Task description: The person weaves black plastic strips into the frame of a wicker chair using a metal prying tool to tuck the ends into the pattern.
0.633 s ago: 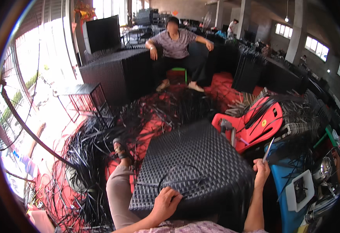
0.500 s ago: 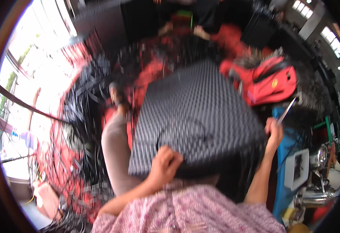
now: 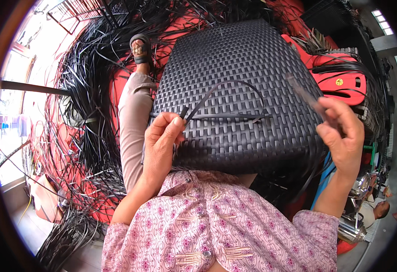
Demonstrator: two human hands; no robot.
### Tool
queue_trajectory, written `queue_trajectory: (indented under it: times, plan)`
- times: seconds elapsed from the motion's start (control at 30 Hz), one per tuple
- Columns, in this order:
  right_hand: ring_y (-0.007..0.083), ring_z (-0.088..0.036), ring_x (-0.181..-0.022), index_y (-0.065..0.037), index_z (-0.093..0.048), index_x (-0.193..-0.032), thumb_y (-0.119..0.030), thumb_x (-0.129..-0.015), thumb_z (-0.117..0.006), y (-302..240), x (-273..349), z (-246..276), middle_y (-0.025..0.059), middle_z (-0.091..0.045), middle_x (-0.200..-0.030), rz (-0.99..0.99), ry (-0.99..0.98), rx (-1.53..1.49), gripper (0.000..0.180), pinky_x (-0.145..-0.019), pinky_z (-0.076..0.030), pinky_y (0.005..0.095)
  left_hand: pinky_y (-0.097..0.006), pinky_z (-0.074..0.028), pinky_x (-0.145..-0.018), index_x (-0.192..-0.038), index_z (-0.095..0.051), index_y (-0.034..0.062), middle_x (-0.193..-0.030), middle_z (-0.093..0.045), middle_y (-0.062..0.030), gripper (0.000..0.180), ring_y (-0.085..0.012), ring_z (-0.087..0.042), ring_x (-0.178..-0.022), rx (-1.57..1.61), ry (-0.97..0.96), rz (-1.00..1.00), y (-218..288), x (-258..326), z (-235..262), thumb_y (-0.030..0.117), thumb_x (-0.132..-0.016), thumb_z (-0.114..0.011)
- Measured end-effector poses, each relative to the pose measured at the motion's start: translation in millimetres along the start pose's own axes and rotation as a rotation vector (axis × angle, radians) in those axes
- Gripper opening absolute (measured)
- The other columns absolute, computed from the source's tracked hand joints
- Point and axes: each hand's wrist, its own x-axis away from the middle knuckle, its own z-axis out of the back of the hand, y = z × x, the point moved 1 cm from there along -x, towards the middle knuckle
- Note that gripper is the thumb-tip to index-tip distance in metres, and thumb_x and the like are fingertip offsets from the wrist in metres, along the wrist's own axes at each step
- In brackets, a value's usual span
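Observation:
A black woven wicker panel (image 3: 225,140) slopes across my lap. Between thumb and fingers, my left hand (image 3: 160,136) pinches a flat black plastic strip (image 3: 235,83) near its end. The strip arches over the weave in a loop, and a straight length runs along the surface to the same spot. My right hand (image 3: 343,136) is closed around a thin, knife-like blade (image 3: 305,94), smeared by motion, its tip pointing up and left over the panel's right side. The blade's grip end is hidden in my fingers.
Tangled black strips (image 3: 94,86) cover the red ground sheet (image 3: 180,27) to the left. A red plastic seat (image 3: 339,81) lies beyond the right edge. My sandalled foot (image 3: 139,50) is at the panel's left. A person (image 3: 375,211) and a motorcycle's metal parts (image 3: 352,229) are at far right.
My view has tilted down and nearer. My left hand has lifted off the panel, raising the strip's end. My right hand has swung the blade inward, over the panel's right side.

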Motion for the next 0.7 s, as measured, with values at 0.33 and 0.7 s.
queue_trajectory:
  times: [0.33, 0.7]
  plan:
    - [0.0202, -0.066, -0.070, -0.003, -0.069, -0.107, 0.001, -0.070, -0.074, -10, -35, -6, 0.0084, -0.064, -0.083, 0.045, -0.415, 0.083, 0.037, -0.061, -0.050, 0.0309, -0.017, -0.038, -0.064, -0.096, -0.064, 0.0058, -0.081, -0.057, 0.0058, 0.012, -0.0019, -0.047, -0.070, -0.137, 0.000, -0.147, 35, -27, 7, 0.018, -0.099, -0.063]
    - [0.0269, -0.059, -0.073, -0.004, -0.069, -0.094, -0.004, -0.068, -0.075, -4, -47, 6, 0.0077, -0.061, -0.078, 0.128, -0.526, 0.410, 0.027, -0.064, -0.047, 0.0384, -0.016, -0.028, -0.058, -0.105, -0.070, 0.0044, -0.077, -0.050, 0.0099, 0.011, 0.0006, -0.039, -0.066, -0.284, 0.062, -0.315, 51, -51, 22, 0.007, -0.096, -0.063]
